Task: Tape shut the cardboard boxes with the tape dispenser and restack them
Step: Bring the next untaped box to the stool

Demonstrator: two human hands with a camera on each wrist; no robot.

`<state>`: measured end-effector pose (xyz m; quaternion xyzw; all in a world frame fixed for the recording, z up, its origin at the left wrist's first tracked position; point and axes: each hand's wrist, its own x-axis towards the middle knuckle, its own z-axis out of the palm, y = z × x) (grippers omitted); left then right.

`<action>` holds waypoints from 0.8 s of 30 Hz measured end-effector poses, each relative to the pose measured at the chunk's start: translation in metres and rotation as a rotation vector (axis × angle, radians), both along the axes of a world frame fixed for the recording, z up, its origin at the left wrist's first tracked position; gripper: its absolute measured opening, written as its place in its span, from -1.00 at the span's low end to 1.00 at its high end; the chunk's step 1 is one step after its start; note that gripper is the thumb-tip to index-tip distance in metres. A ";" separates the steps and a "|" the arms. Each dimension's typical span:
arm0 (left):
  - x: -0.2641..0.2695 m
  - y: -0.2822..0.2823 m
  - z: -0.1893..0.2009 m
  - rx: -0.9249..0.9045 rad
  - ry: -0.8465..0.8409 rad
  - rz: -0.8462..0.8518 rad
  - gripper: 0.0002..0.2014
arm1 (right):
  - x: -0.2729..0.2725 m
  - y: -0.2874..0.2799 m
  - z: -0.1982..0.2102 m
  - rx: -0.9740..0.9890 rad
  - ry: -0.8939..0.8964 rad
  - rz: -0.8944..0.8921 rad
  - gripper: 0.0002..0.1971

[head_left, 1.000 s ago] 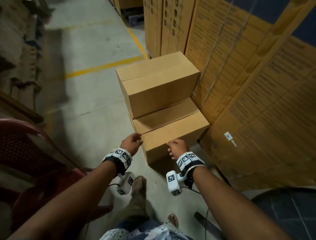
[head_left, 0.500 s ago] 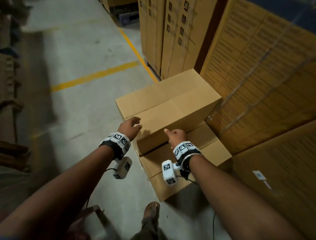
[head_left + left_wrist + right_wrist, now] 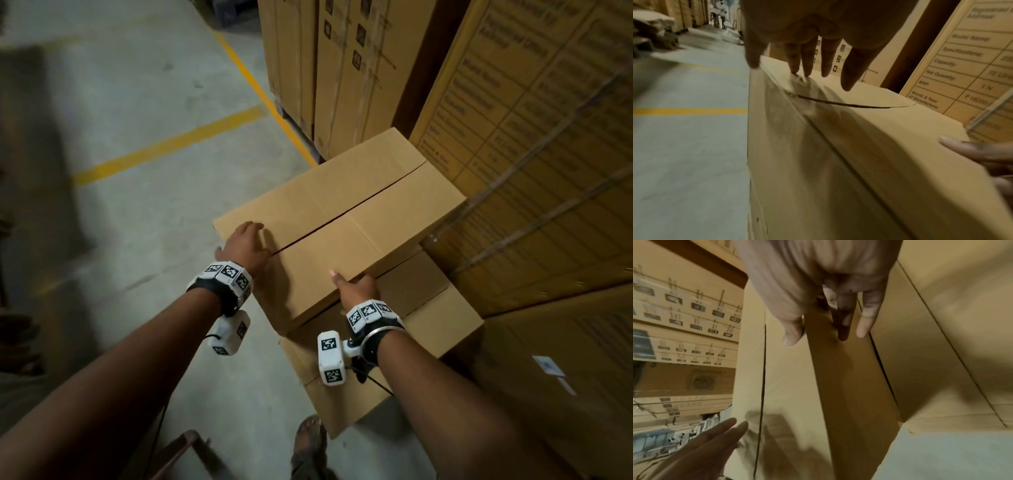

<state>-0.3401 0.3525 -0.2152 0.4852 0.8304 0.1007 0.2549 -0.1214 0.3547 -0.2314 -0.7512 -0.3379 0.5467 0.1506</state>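
Observation:
Two plain cardboard boxes are stacked on the floor. The upper box (image 3: 342, 222) sits askew on the lower box (image 3: 442, 325). A dark, open seam (image 3: 352, 207) runs along the upper box's top flaps. My left hand (image 3: 245, 245) lies on top of the upper box at its near left corner. Its straight, spread fingers (image 3: 806, 65) touch the cardboard by the seam's end. My right hand (image 3: 352, 286) is at the upper box's near right edge. Its thumb (image 3: 791, 332) lies on the top face and its straight fingers (image 3: 864, 321) lie down the side. No tape dispenser is in view.
Tall printed cartons (image 3: 548, 171) wall off the right side, and more cartons (image 3: 342, 68) stand behind the stack. Concrete floor with yellow lines (image 3: 164, 150) stretches to the left. My sandalled foot (image 3: 308, 442) is just below the lower box, with a dark frame (image 3: 191, 445) beside it.
I have stepped closer to the stack. Both hands rose from the lower box's front edge to the upper box. The left hand now lies on its top.

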 end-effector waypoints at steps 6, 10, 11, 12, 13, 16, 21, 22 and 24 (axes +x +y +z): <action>-0.005 0.020 0.015 -0.035 0.155 -0.044 -0.10 | 0.020 -0.023 -0.006 0.018 0.045 -0.116 -0.11; -0.009 0.020 0.021 -0.044 0.087 -0.042 -0.03 | 0.026 -0.028 -0.005 -0.004 0.139 -0.186 -0.23; -0.009 0.018 0.021 -0.031 0.070 -0.029 -0.05 | 0.027 -0.030 -0.004 -0.014 0.179 -0.205 -0.23; -0.009 0.016 0.021 -0.017 0.055 -0.017 -0.07 | 0.026 -0.032 -0.002 -0.026 0.215 -0.226 -0.23; -0.009 0.013 0.022 -0.007 0.042 -0.011 -0.08 | 0.027 -0.033 -0.002 -0.035 0.235 -0.243 -0.23; -0.011 0.001 0.028 0.025 0.030 -0.008 -0.09 | 0.032 -0.039 0.005 -0.033 0.256 -0.259 -0.43; -0.002 -0.036 0.058 0.051 0.003 0.055 -0.05 | 0.043 -0.064 0.029 0.064 0.231 -0.210 -0.35; 0.002 -0.045 0.066 0.052 0.001 0.078 -0.06 | 0.045 -0.071 0.038 0.083 0.223 -0.204 -0.24; 0.012 -0.067 0.085 0.056 -0.010 0.117 -0.08 | 0.054 -0.085 0.053 0.138 0.222 -0.182 -0.15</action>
